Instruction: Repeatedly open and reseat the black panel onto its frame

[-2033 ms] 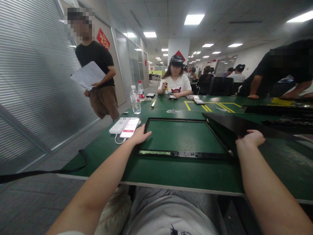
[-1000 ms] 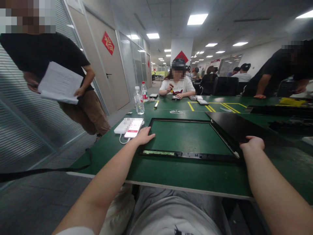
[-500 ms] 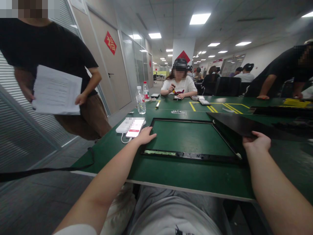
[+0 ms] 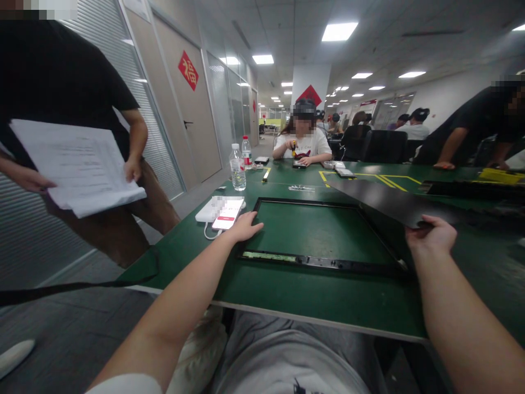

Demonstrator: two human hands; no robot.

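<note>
A thin black rectangular frame [image 4: 311, 202] lies flat on the green table. Along its near bar runs a pale green strip [image 4: 268, 256]. My left hand [image 4: 246, 227] rests at the frame's left side, fingers stretched out and thumb apart, grasping nothing. In my right hand [image 4: 432, 234] is the near edge of a large, thin dark panel [image 4: 381, 201], pinched between thumb and fingers. The panel is tilted up over the frame's right side and hides part of it. Its far right end blends into dark things behind, so I cannot tell where it stops.
By my left hand are a lit phone [image 4: 228, 213] and a cabled white box [image 4: 207, 209]. Two bottles [image 4: 237, 169] stand behind them. A seated person [image 4: 302, 145] works across the table [image 4: 311, 306]. Another person [image 4: 74, 109] holds papers at the left; someone leans in at the right.
The dark panel's far left corner has risen and swung left over the frame, held in my right hand. My left hand stays put. The person with papers has moved left and nearer.
</note>
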